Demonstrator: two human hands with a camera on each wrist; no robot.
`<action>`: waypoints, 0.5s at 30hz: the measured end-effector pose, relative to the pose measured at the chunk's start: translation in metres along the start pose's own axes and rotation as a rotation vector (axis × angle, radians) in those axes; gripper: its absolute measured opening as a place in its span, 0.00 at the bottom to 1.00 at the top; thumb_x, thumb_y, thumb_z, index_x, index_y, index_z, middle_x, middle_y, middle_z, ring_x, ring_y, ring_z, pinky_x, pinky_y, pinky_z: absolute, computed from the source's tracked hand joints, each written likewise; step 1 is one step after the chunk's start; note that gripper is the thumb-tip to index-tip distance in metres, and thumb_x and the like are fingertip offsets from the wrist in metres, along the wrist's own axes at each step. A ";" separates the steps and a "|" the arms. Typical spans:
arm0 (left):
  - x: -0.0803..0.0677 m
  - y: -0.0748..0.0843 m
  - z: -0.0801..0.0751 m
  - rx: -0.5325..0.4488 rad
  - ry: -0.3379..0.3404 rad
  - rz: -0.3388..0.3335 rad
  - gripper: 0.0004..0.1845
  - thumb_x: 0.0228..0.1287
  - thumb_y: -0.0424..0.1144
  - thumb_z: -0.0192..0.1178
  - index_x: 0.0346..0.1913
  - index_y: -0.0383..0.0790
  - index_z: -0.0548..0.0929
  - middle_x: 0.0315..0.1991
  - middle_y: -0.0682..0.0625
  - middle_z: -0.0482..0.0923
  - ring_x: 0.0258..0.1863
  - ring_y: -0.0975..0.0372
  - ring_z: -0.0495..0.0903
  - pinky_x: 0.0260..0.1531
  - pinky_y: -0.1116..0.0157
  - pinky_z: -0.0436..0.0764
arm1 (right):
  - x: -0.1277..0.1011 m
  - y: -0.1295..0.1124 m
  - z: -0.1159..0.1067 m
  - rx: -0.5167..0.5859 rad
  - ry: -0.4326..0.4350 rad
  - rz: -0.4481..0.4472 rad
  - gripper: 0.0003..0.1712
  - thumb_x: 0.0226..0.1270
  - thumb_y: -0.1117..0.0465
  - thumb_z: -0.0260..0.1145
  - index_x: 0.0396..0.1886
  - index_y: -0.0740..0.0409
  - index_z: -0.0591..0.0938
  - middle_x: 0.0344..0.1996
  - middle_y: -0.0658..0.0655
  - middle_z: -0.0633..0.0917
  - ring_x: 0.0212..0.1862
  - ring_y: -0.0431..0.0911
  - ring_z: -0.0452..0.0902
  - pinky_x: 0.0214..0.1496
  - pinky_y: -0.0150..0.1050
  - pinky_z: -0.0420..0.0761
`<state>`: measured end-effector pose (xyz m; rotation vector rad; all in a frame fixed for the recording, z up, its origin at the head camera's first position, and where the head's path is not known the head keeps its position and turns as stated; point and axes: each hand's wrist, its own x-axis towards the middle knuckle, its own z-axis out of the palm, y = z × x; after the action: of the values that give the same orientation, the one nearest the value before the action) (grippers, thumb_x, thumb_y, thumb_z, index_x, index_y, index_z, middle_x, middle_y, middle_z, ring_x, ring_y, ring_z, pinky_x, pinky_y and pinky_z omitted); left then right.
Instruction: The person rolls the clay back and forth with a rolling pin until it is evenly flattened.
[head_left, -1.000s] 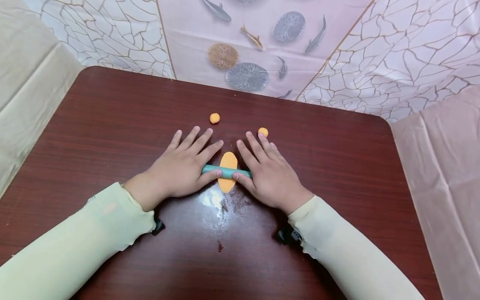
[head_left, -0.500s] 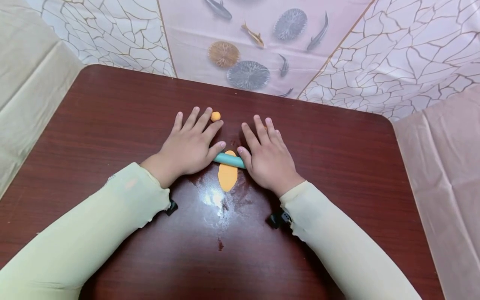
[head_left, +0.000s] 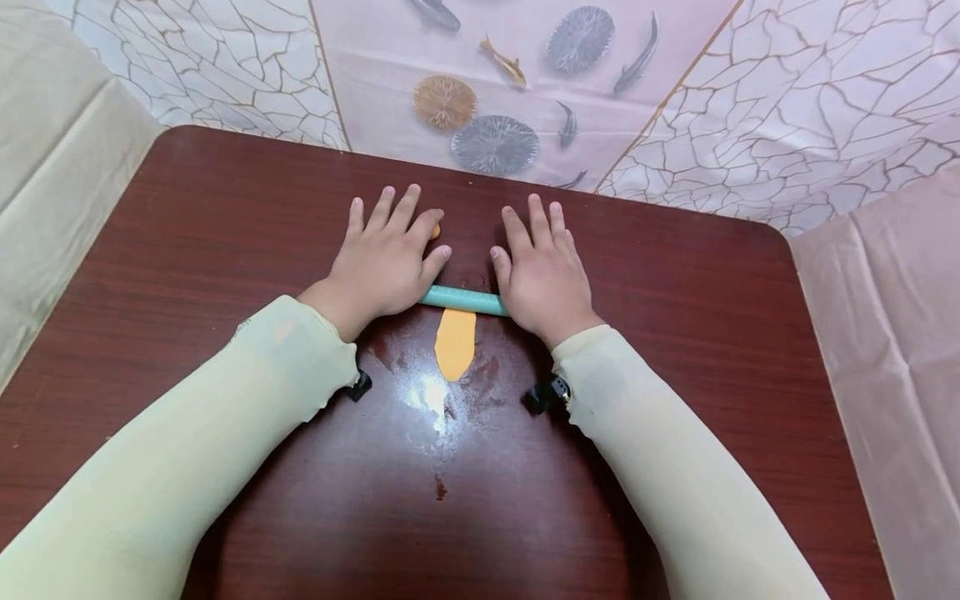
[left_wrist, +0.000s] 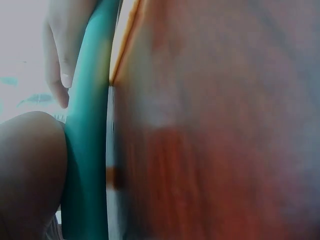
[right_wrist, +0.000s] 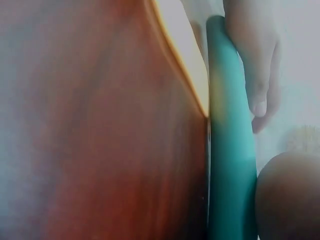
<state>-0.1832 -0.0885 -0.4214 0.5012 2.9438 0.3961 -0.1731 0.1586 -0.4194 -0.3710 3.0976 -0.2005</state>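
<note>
A teal rolling pin [head_left: 465, 300] lies crosswise over the far end of a flattened, elongated piece of orange clay [head_left: 455, 342]. My left hand [head_left: 381, 265] presses on the pin's left end under the palm, fingers straight and pointing away. On its right end my right hand [head_left: 549, 279] rests the same way, thumb alongside. Both wrist views show the pin [left_wrist: 87, 135] close up against the palms, with the edge of the clay [right_wrist: 182, 52] beside it. Part of a small orange clay ball [head_left: 436, 231] shows by my left index finger. A second ball is hidden, seemingly under my right hand.
The dark wooden table [head_left: 675, 350] has rounded far corners. Behind it hangs a patterned curtain [head_left: 495, 92], with plain beige cloth [head_left: 892, 350] at the sides. A whitish smear [head_left: 431, 417] marks the tabletop nearer me.
Both hands have moved away from me, rolling the pin from the clay's middle to its far end. My fingers now cover most of one ball and all of the other.
</note>
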 end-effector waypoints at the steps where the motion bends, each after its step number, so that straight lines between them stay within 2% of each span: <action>1: 0.002 0.000 -0.001 -0.005 0.001 -0.006 0.37 0.91 0.65 0.35 0.92 0.53 0.58 0.95 0.44 0.34 0.94 0.39 0.35 0.87 0.28 0.33 | 0.003 0.001 0.000 -0.001 0.007 0.010 0.39 0.94 0.39 0.41 0.95 0.46 0.55 0.95 0.61 0.46 0.95 0.64 0.36 0.94 0.62 0.52; 7: 0.016 -0.004 -0.004 -0.013 -0.001 -0.031 0.37 0.91 0.64 0.34 0.92 0.53 0.57 0.95 0.44 0.34 0.94 0.39 0.36 0.87 0.28 0.33 | 0.019 0.005 0.001 0.034 0.039 0.060 0.39 0.94 0.40 0.41 0.94 0.48 0.56 0.94 0.61 0.49 0.95 0.63 0.37 0.94 0.61 0.53; 15: 0.033 -0.008 -0.006 -0.004 0.014 -0.044 0.35 0.92 0.62 0.34 0.91 0.52 0.60 0.95 0.43 0.38 0.94 0.39 0.39 0.88 0.29 0.33 | 0.037 0.010 0.005 0.050 0.080 0.081 0.38 0.95 0.40 0.41 0.93 0.51 0.60 0.93 0.62 0.53 0.95 0.63 0.42 0.94 0.59 0.53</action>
<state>-0.2179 -0.0858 -0.4203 0.4344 2.9613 0.4019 -0.2115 0.1592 -0.4255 -0.2413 3.1714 -0.2984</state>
